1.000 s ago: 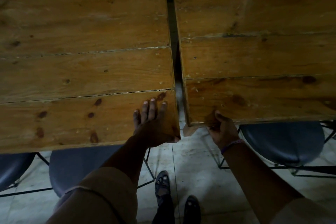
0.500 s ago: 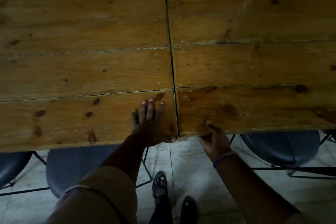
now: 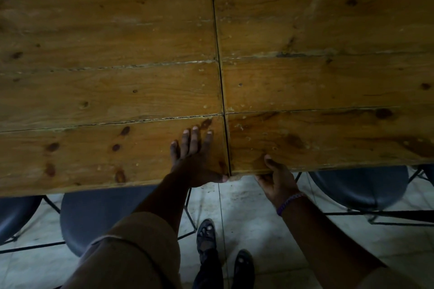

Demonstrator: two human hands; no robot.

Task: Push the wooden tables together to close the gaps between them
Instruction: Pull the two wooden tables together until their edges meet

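1. Your left hand [image 3: 195, 159] lies flat, palm down, on the left counter [image 3: 105, 91], fingers spread apart and pointing away from you, thumb hooked at the near corner right beside the seam [image 3: 222, 82]. It's gripping nothing, just pressed on top.
2. Your right hand [image 3: 276, 177] is clamped on the near edge of the right counter [image 3: 328, 82], just right of the seam: thumb on top of the board, other fingers curled under & out of sight. A purple band [image 3: 290, 200] sits on that wrist.
3. The 2 counters sit side by side, edges meeting along the seam, which shows only as a thin dark line from far edge to near edge. Whether they touch all the way, can't tell.
4. The near edges don't line up at the seam: the left counter's edge sits closer to you than the right one's.
5. Under the left counter, left of the seam, a dark chair seat [image 3: 98, 216] w/ thin metal legs; another seat [image 3: 359, 185] under the right counter.
6. Below the seam, on the pale tiled floor [image 3: 253, 225], your 2 dark shoes [image 3: 206, 234]. A rolled tan sleeve [image 3: 131, 253] covers your left upper arm.
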